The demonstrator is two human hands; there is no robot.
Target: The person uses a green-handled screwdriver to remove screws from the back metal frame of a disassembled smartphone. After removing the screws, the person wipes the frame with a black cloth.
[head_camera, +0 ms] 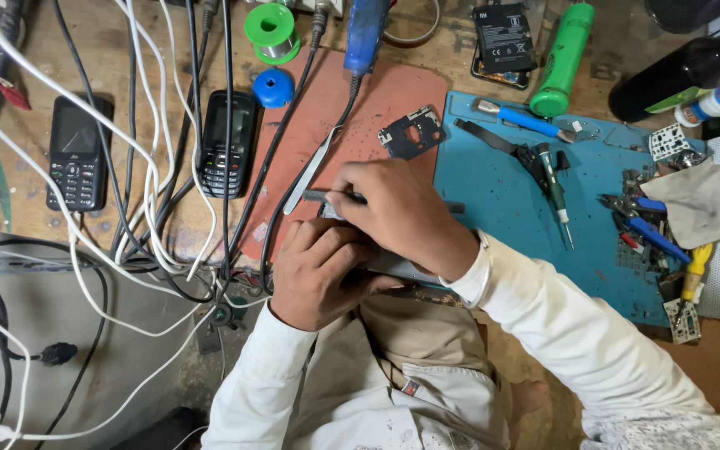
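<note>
My left hand (320, 271) grips a flat grey device (397, 267) at the near edge of the workbench; most of the device is hidden under both hands. My right hand (397, 208) is closed on a thin dark metal tool (320, 197), whose tip pokes out to the left over the device. A pair of silver tweezers (310, 171) lies on the reddish-brown mat (393, 92) just left of my hands. A small dark frame part (412, 132) rests on that mat beyond my right hand.
Two black keypad phones (78, 152) (228, 143) lie left among white and black cables (156, 167). A blue mat (502, 183) on the right carries screwdrivers (556, 183), pliers (643, 229) and a grey cloth (697, 204). Solder spool (271, 32), green cylinder (562, 58), phone battery (502, 40) sit at the back.
</note>
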